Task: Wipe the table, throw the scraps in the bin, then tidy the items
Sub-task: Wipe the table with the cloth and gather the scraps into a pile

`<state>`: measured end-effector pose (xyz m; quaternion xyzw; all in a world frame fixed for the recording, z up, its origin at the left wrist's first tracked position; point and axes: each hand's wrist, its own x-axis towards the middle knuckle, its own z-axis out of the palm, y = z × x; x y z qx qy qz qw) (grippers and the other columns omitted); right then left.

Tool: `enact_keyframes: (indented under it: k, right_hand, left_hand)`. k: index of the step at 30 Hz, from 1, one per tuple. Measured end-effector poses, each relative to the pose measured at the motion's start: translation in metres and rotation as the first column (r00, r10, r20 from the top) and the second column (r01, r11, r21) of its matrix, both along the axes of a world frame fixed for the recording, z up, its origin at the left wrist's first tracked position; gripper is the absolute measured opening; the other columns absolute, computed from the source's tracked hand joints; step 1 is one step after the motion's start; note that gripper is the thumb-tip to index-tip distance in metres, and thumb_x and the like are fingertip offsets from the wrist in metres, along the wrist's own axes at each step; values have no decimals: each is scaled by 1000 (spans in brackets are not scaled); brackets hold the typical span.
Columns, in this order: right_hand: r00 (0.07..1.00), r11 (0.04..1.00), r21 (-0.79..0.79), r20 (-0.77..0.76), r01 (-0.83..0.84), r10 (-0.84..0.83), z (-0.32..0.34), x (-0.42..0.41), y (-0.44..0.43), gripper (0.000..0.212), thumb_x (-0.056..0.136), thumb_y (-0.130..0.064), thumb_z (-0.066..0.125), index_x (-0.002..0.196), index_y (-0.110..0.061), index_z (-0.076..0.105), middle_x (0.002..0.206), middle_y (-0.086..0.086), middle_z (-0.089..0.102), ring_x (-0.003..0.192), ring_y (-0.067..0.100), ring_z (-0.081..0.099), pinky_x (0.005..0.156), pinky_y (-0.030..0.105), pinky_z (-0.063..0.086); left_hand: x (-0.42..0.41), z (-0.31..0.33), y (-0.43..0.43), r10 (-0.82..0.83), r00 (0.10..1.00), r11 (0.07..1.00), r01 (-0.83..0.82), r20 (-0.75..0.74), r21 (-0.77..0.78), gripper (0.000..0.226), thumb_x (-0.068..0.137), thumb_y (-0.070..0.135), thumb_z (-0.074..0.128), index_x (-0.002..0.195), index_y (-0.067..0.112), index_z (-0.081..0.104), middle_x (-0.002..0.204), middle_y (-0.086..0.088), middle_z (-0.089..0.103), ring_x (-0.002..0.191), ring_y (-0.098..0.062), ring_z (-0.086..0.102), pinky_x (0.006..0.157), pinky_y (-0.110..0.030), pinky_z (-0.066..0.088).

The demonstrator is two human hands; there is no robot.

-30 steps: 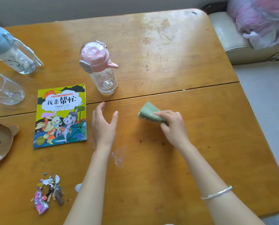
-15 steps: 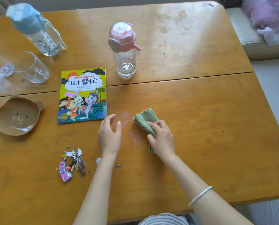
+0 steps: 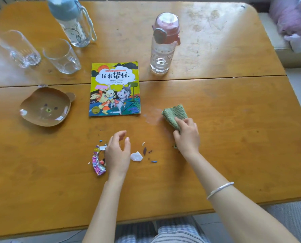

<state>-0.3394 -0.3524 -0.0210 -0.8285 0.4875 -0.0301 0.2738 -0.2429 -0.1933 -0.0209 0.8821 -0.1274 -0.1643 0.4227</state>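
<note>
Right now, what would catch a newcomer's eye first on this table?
The bright yellow picture book lies flat in the middle of the table, a pink-capped bottle standing behind it to the right. Nearer, the right hand grips a green cloth, and the left hand sits among colourful scraps.

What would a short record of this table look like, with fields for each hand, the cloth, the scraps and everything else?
right hand: grips the green cloth on the table
left hand: open, holds nothing, among the scraps
scraps: shiny wrapper left of that hand, white scrap right of it, small bits around
book: flat, cover up, beyond the left hand
bottles: pink-capped bottle and blue-capped bottle, both upright
glasses: left glass and right glass, upright, far left
bear-shaped plate: left of the book
bin: not in view
</note>
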Motion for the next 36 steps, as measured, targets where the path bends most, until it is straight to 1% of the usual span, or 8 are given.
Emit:
enact_keyframes:
  k: [10,13,15,19,22,26,32,36]
  right_hand:
    - [962,963,73,104,-260,252,1,31,83,43,84,-7,49,125,-20,55,117,6,54,109,25,45,77,34,43]
    - [974,983,-4,131,-184,183,11,25,69,41,83,-4,48,120,-20,59,113,7,58,106,27,46,77,36,44]
    - [989,997,-47,129,-67,73,13,12,52,41,82,-2,49,117,-20,62,111,6,59,105,27,45,71,31,42]
    - [995,994,-38,22,101,-100,6,-19,34,42,83,-2,47,118,-21,61,115,5,58,107,28,44,70,26,34]
    - [998,997,-51,-16,61,-62,-3,-23,52,42,83,-4,50,120,-19,59,115,6,57,107,27,46,72,31,40]
    - [997,998,-16,43,58,-57,-8,-4,84,42,81,-5,52,121,-18,58,112,7,56,104,27,48,77,31,42]
    - [988,990,83,120,-110,100,-2,38,123,41,81,-7,50,120,-18,57,113,5,55,107,22,46,78,30,42]
    - [982,1000,5,188,-18,16,13,37,108,36,82,-3,49,115,-13,61,111,6,59,104,25,47,73,26,37]
  left_hand:
    - [16,3,29,-49,999,999,49,19,-12,22,90,9,51,110,8,60,112,-8,63,103,-23,57,85,-31,44]
    - [21,3,33,-58,998,998,58,9,-15,22,90,10,51,110,10,60,113,-7,63,102,-22,57,86,-32,44]
    - [23,2,35,-67,998,998,67,-3,-4,22,91,11,51,111,12,60,114,-6,63,102,-22,57,87,-34,45]
    - [25,-1,36,-91,996,996,91,-21,-1,22,91,12,50,111,13,60,114,-5,63,102,-21,57,87,-33,45]
    - [27,-3,38,-105,994,995,105,-23,-5,22,91,12,50,111,13,60,113,-4,63,98,-18,56,85,-31,44]
    - [31,-4,38,-126,992,992,126,-20,-19,23,92,11,49,112,12,60,113,-4,62,93,-10,51,81,-23,40]
    - [37,-7,47,-137,990,990,137,-14,-37,22,90,9,50,109,10,60,110,-7,64,96,-22,58,81,-27,43]
    - [42,-6,55,-121,993,992,121,-13,-39,23,91,9,49,111,10,60,112,-5,63,100,-17,55,79,-21,38]
